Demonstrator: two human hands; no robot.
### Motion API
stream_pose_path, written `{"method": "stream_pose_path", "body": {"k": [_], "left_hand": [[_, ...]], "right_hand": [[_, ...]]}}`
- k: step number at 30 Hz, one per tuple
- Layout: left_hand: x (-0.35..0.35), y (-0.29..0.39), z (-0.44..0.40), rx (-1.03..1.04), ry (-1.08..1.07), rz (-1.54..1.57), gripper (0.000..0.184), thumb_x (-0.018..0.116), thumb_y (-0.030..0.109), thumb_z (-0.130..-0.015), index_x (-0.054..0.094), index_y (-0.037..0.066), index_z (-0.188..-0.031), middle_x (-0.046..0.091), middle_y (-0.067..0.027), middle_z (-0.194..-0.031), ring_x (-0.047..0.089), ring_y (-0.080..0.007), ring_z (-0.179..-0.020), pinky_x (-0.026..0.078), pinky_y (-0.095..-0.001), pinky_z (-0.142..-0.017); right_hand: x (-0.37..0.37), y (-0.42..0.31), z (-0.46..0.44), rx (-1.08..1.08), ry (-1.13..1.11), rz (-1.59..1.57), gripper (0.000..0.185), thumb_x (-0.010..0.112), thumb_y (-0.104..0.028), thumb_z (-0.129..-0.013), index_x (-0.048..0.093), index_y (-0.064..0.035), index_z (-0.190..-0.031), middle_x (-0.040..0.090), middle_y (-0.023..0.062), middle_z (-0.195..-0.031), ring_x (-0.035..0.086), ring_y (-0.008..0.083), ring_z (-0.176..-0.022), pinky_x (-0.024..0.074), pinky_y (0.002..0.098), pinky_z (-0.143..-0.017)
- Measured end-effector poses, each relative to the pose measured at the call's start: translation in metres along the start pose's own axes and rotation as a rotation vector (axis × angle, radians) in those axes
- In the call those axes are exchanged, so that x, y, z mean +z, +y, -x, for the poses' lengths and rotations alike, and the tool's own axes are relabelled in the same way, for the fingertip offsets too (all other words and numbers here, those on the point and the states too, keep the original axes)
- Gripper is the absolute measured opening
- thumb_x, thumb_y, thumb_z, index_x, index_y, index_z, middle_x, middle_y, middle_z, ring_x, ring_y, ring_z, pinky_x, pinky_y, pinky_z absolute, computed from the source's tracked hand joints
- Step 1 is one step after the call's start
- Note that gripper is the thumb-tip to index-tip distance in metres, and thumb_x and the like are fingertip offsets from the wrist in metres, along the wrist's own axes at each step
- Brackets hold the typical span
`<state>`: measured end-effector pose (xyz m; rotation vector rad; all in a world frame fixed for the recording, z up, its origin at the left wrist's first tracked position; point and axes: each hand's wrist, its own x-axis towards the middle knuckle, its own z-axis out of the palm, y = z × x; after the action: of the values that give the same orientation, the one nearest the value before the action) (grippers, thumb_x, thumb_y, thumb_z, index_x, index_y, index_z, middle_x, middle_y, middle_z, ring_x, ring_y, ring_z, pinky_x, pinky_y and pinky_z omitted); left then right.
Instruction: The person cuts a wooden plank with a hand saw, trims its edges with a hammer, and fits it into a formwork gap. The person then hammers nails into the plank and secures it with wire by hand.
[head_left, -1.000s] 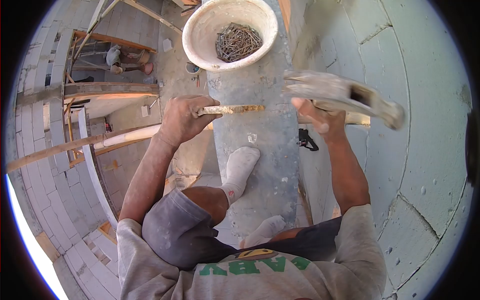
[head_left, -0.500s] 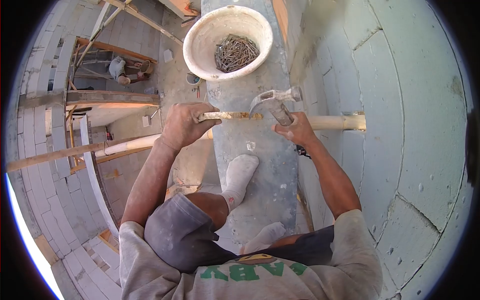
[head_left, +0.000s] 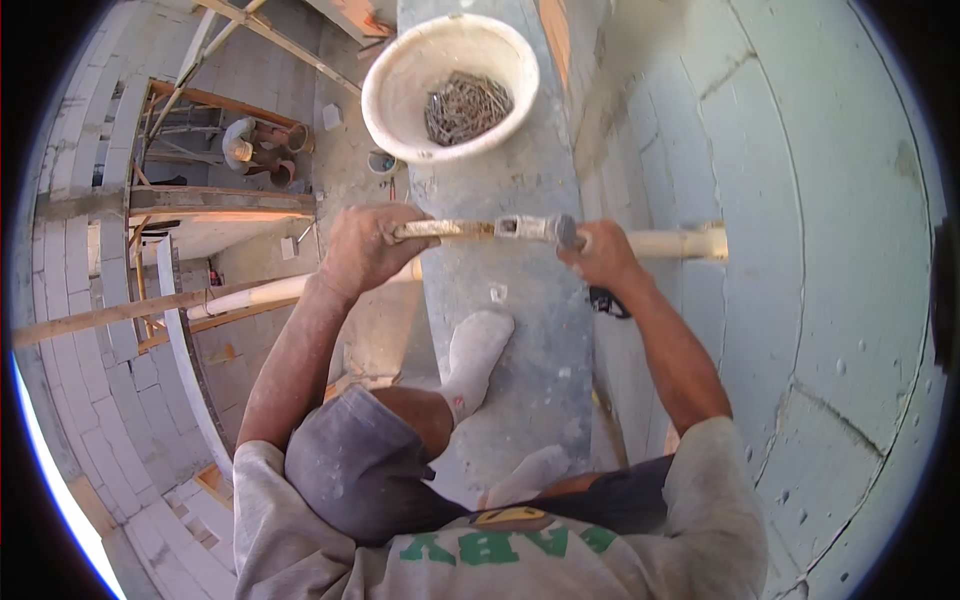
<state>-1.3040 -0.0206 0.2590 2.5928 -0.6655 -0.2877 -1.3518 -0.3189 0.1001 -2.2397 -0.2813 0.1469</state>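
My left hand [head_left: 375,247] is closed around the left end of a short, narrow pale strip [head_left: 455,229] with brownish stains; I cannot tell its material. A claw hammer [head_left: 535,229] is gripped in my right hand [head_left: 605,255], its head lying sideways with the claw end towards the strip. Hammer and strip meet or overlap in view; whether they touch, I cannot tell. Most of the hammer's handle is hidden by the hand. Both hands are above a grey plank [head_left: 535,385], where my socked foot [head_left: 480,345] rests.
A white bucket [head_left: 378,110] of nails [head_left: 468,108] stands at the plank's far end. A round pale pole [head_left: 670,244] crosses beneath my hands to the block wall [head_left: 830,270] at right. Below left, another person [head_left: 240,145] bends near buckets, among timber props [head_left: 165,300].
The hammer has swung down and left, its head turning from tilted up to level at the strip's right end. My left hand stays nearly still. The other person has shifted slightly.
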Motion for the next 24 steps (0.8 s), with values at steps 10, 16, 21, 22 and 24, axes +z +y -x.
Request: {"method": "stream_pose_path", "body": {"k": [10, 16, 21, 22, 24], "left_hand": [[-0.003, 0.002, -0.007, 0.046, -0.035, -0.054, 0.016, 0.077, 0.023, -0.073, 0.071, 0.013, -0.084, 0.068, -0.0049, -0.077, 0.066, -0.0255, -0.070, 0.051, -0.0359, -0.061], [-0.005, 0.002, -0.002, 0.023, -0.035, -0.067, 0.016, 0.077, 0.021, -0.074, 0.071, 0.012, -0.085, 0.069, -0.0043, -0.081, 0.067, -0.0249, -0.072, 0.052, -0.0356, -0.063], [-0.001, 0.002, 0.002, 0.058, -0.016, -0.088, 0.017, 0.077, 0.022, -0.072, 0.071, 0.013, -0.085, 0.069, -0.0042, -0.080, 0.067, -0.0244, -0.072, 0.052, -0.0358, -0.063], [0.002, 0.007, 0.010, 0.039, -0.082, -0.087, 0.017, 0.078, 0.022, -0.072, 0.071, 0.013, -0.085, 0.069, -0.0042, -0.080, 0.067, -0.0243, -0.072, 0.052, -0.0357, -0.063], [-0.002, 0.006, -0.002, 0.005, -0.036, -0.079, 0.016, 0.078, 0.022, -0.072, 0.072, 0.013, -0.084, 0.069, -0.0040, -0.078, 0.067, -0.0241, -0.071, 0.052, -0.0354, -0.062]], "right_hand": [[-0.046, -0.048, 0.014, -0.092, 0.250, -0.445, 0.023, 0.073, -0.015, -0.075, 0.061, 0.0032, -0.068, 0.056, 0.0022, -0.062, 0.054, 0.0138, -0.053, 0.0460, 0.0317, -0.055], [-0.038, -0.061, 0.004, -0.017, 0.154, -0.477, 0.019, 0.067, -0.017, -0.077, 0.064, 0.0017, -0.076, 0.059, 0.0080, -0.060, 0.058, 0.0188, -0.054, 0.0461, 0.0359, -0.055], [-0.001, -0.004, -0.010, 0.154, -0.013, -0.225, 0.024, 0.071, -0.022, -0.071, 0.067, -0.0006, -0.079, 0.059, 0.0139, -0.057, 0.060, 0.0196, -0.054, 0.0483, 0.0344, -0.056], [0.002, -0.015, 0.016, 0.281, -0.104, -0.306, 0.024, 0.071, -0.023, -0.071, 0.066, -0.0001, -0.077, 0.060, 0.0135, -0.059, 0.059, 0.0187, -0.054, 0.0477, 0.0341, -0.056], [0.009, 0.014, 0.010, 0.416, -0.094, -0.345, 0.024, 0.072, -0.022, -0.071, 0.066, 0.0004, -0.077, 0.061, 0.0106, -0.060, 0.058, 0.0189, -0.054, 0.0469, 0.0335, -0.056]]}}
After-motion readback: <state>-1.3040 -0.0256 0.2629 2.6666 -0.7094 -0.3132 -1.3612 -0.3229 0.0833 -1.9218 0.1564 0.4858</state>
